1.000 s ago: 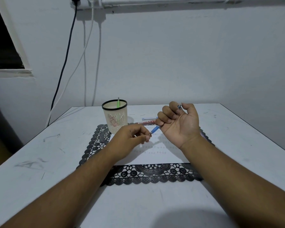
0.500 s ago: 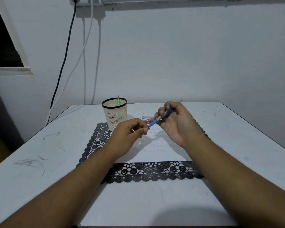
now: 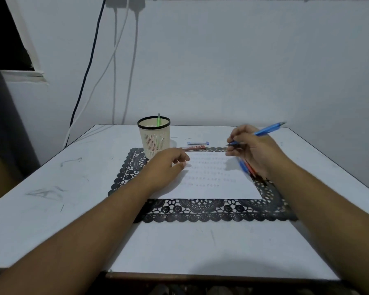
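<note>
While in hand (image 3: pixel 254 152), pen (image 3: pixel 266 129) tip leftward.

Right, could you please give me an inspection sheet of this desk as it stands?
Surface: white table, marked with scuffs, under a black lace mat.
Job's things: blue pen held above the written paper on the mat.
Clutter: pen cup with a green pen; blue case and red case behind the paper; more pens at the mat's right edge.
Hands: right hand grips the blue pen; left hand rests on the paper, fingers loosely curled.
Cables: black cable and white cables hang down the wall.
Surroundings: bare wall, dark window at left.
</note>
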Demonstrator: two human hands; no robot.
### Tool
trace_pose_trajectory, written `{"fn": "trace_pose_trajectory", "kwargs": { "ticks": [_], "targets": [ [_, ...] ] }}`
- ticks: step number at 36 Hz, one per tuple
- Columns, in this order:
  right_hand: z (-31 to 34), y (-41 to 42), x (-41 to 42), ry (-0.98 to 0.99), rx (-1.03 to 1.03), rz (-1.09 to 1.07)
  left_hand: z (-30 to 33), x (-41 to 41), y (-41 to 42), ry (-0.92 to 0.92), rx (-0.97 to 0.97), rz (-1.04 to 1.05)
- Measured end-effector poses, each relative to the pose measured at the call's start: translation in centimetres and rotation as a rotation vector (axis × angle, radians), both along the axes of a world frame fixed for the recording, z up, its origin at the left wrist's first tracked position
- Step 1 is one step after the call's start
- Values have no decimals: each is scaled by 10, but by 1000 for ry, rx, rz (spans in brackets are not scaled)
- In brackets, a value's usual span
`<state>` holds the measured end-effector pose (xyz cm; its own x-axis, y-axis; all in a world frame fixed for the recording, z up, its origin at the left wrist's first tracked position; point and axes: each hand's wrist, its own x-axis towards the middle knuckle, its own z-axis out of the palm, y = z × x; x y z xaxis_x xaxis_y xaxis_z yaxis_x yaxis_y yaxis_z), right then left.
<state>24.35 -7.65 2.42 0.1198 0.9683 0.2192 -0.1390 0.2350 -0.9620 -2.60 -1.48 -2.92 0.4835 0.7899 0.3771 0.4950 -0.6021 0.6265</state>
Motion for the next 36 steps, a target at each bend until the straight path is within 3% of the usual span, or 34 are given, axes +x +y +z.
{"fn": "trace_pose_trajectory", "kwargs": {
  "ticks": [5,9,14,19,36],
  "targets": [
    [-27,-20,9,-267,-105,2,-3,3,-1,160,42,-11],
    [-40,-28,10,-286,-140,-51,-1,7,-6,303,86,-59],
    [-44,-33,-1,-287,-147,46,-1,10,-14,455,41,-94],
    [-49,-36,-3,-415,-161,18,1,12,-15,631,30,-123],
    [-55,-33,1,-414,-144,58,-2,13,-17,683,-16,-130]
  ]
}}
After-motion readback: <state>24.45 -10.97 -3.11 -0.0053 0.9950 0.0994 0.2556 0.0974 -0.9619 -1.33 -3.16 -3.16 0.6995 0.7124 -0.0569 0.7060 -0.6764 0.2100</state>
